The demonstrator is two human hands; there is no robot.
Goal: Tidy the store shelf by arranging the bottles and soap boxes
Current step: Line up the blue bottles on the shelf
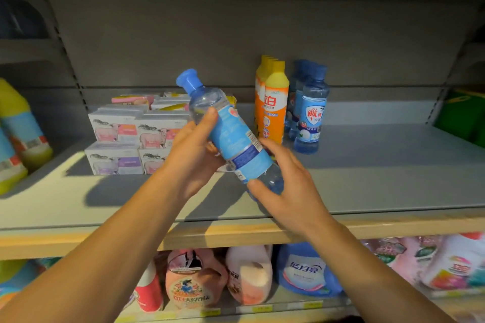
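The soap boxes (131,136) are stacked left of the held bottle (231,136), which is tilted in the air above the shelf (380,178), its cap up and to the left. The left hand (191,155) grips its middle and the right hand (286,191) cups its base, fingers curled round it. To its right stand the orange bottles (271,105) and blue bottles (309,113) in tight rows; I think a careless placing there could knock them over, or the smooth bottle could slip.

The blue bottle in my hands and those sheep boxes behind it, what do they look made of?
Blue bottle: seemingly clear glossy plastic, since liquid shows through and highlights glint; cap looks opaque matte plastic. Sheep boxes: probably printed cardboard, judging by sharp folded edges and flat faces.
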